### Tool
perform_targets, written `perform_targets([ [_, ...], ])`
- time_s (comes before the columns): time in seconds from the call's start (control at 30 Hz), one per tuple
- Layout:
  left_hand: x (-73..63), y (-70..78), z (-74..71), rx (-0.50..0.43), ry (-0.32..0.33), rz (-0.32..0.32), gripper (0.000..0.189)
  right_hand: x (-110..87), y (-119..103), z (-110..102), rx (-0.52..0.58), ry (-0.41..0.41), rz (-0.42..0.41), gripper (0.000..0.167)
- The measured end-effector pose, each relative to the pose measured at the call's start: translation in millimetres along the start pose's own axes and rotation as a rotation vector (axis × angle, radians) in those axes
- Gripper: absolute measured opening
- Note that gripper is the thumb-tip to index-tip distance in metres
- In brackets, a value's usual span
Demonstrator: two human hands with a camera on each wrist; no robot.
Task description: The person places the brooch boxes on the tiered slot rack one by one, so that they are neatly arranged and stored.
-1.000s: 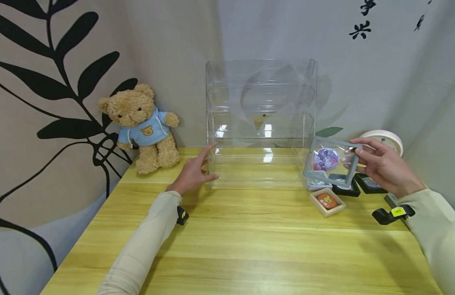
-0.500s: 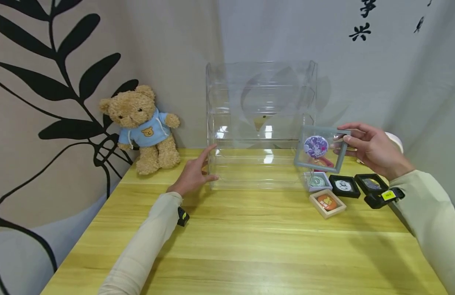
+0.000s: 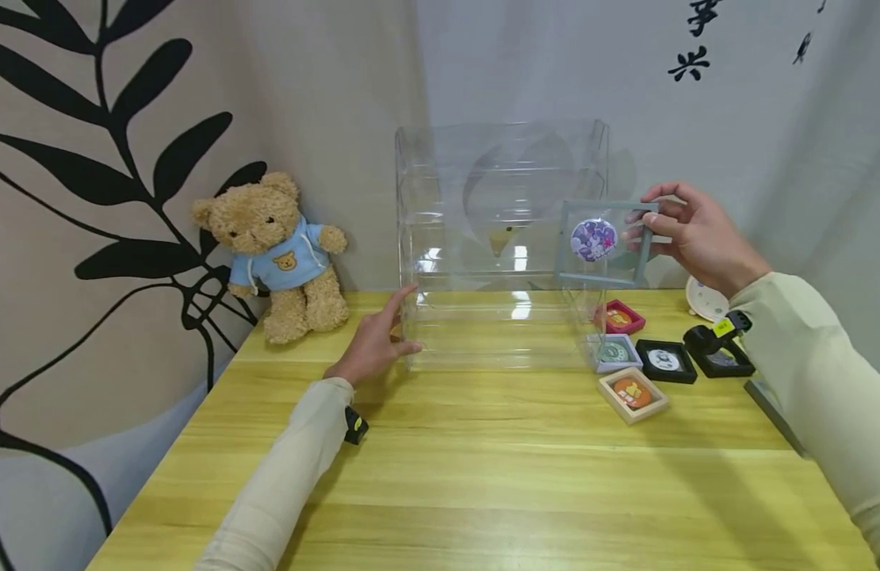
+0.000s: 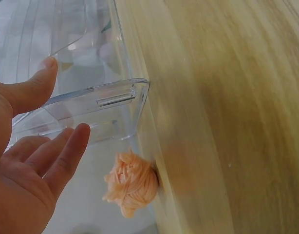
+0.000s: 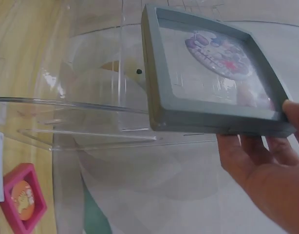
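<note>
My right hand pinches the right edge of a grey display frame, thumb in front and fingers behind. Inside its clear window sits a round purple badge. The frame is raised in front of the right side of a clear tiered display rack; in the right wrist view the frame looks tilted. My left hand is at the rack's lower left side, thumb and fingers spread on either side of the panel. In the left wrist view, the left hand has fairly straight fingers; firm contact is unclear.
Right of the rack lie small framed badges: pink, white, black and wooden. A round white object stands behind them. At left sits a teddy bear. A peach yarn-like ball lies beside the rack.
My right hand has lifted the grey frame up and leftward, from over the small frames to beside the rack's middle tiers. The left hand has stayed at the rack's side.
</note>
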State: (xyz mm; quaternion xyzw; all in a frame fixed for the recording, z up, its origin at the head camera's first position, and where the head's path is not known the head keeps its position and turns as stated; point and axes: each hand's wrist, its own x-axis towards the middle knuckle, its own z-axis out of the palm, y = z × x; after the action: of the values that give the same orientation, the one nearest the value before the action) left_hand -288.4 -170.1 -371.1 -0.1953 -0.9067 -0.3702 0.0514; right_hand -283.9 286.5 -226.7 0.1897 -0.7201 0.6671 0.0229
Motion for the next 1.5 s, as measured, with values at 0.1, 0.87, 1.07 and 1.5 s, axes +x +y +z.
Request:
perform_targets([
  [0.1, 0.2, -0.3, 0.6, -0.005, 0.007, -0.003, 0.104, 7.6, -4, 2, -0.05, 0.022, -0.004, 0.023],
  [0.87, -1.8, -0.7, 2.6, -0.004, -0.013, -0.004, 0.105, 81.2, -63, 30, -0.64, 0.131, 0.0, 0.029],
  [1.07, -1.2, 0.3, -0.1, -0.013, -0.01, -0.013, 0.104, 105.3, -78, 52, -0.74, 0.166, -0.045, 0.032],
  [1.5, 2.6, -1.3, 2.9, 0.034, -0.001, 0.015, 0.105, 131.7, -90, 80, -0.759, 0.405, -0.161, 0.028],
])
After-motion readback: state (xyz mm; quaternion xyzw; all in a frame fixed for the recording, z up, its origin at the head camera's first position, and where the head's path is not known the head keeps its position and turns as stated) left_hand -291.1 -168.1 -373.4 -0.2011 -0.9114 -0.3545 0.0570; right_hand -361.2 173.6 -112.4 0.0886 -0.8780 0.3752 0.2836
